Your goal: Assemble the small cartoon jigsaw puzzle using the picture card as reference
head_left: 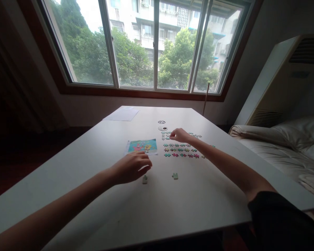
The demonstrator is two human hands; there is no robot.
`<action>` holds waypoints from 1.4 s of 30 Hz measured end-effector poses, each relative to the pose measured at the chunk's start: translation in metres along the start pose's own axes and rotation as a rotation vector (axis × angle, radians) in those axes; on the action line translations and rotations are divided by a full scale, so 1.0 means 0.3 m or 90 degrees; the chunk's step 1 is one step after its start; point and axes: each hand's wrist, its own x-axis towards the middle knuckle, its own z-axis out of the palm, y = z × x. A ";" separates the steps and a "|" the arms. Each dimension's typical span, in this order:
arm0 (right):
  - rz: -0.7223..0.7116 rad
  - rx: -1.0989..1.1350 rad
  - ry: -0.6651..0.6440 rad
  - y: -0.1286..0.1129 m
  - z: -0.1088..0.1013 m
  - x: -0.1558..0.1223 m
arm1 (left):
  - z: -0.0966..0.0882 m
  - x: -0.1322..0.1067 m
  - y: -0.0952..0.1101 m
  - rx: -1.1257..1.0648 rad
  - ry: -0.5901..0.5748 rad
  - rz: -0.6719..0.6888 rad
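My left hand hovers low over the white table, fingers curled loosely, just above a pale green puzzle piece. A second loose piece lies a little to its right. My right hand reaches farther out, its fingers pinched together at the far end of the rows of coloured puzzle pieces; what it pinches is too small to make out. A colourful cartoon reference picture lies between my two hands.
A sheet of paper lies at the table's far left. Two small round objects sit beyond the pieces. A bed with white bedding stands to the right, and a large window fills the far wall.
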 end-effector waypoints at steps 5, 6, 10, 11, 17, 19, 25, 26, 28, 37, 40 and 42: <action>0.082 -0.027 -0.038 -0.010 0.041 0.138 | 0.037 -0.004 0.014 0.025 0.043 -0.029; 0.099 -0.031 -0.041 -0.013 0.050 0.156 | 0.038 -0.014 0.012 0.026 0.048 -0.040; 0.156 -0.034 -0.038 -0.027 0.082 0.201 | 0.026 -0.048 -0.010 0.022 0.074 -0.079; 0.168 -0.033 -0.037 -0.031 0.088 0.207 | 0.023 -0.052 -0.015 0.024 0.077 -0.086; 0.210 -0.008 -0.033 -0.033 0.109 0.229 | 0.020 -0.054 -0.024 0.030 0.066 -0.096; 0.212 0.013 -0.032 -0.028 0.109 0.234 | 0.024 -0.055 -0.024 0.028 0.065 -0.095; 0.168 0.127 0.002 -0.039 0.090 0.219 | 0.024 -0.056 -0.021 0.017 0.063 -0.097; 0.156 0.150 0.016 -0.047 0.084 0.206 | 0.023 -0.055 -0.019 0.016 0.064 -0.097; 0.126 0.194 0.044 -0.066 0.072 0.163 | 0.022 -0.052 -0.015 0.013 0.065 -0.097; -0.036 0.438 -0.090 -0.142 0.053 -0.270 | 0.049 -0.031 0.046 -0.034 0.024 -0.057; -0.048 0.492 -0.129 -0.154 0.056 -0.383 | 0.053 -0.018 0.108 -0.039 -0.006 -0.031; -0.050 0.471 -0.125 -0.163 0.060 -0.421 | 0.056 -0.011 0.150 -0.032 -0.026 -0.014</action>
